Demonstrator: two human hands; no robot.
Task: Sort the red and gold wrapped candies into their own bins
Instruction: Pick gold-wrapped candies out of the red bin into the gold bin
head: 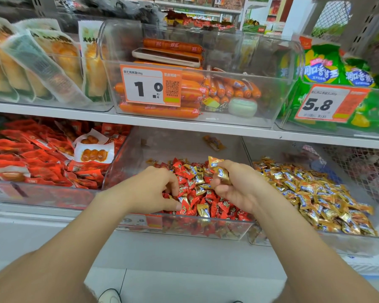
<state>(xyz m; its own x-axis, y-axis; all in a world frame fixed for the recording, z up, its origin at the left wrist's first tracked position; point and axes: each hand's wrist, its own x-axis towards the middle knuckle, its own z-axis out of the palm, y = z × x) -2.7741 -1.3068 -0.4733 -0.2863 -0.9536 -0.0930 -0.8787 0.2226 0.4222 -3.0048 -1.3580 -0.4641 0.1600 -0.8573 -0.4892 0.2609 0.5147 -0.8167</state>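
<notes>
Right hand (pixel 234 189): palm turned left, fingers curled, gripping a small bunch of gold candies (pixel 219 170) that sticks out above the thumb. It hangs over the right side of the middle bin (pixel 175 145).

Left hand (pixel 153 189): knuckles up, fingers (pixel 173 185) bent down into the candy, thumb tip touching a red wrapper. We cannot tell if it actually pinches one.

Between and under both hands: red candies (pixel 225 206) fill the middle bin, with stray gold ones (pixel 202 209) mixed in. Both hands are close together but apart.

Just right of the right hand: the right bin (pixel 348 243), touching the middle bin and heaped with a gold pile (pixel 315 193). We see no red in it.

Below the left wrist: a blurred price tag (pixel 140 220) on the middle bin's front wall.

Left of the left hand: a bin of red snack packets (pixel 42 158).

Above both hands, one shelf up: a clear bin of orange sausages (pixel 190 92) with a tag reading 1.0 (pixel 150 86). Up and right of the right hand: green bags (pixel 328 71) behind a 5.8 tag (pixel 328 104).

Below the arms: pale floor and a white shoe (pixel 109 296).
</notes>
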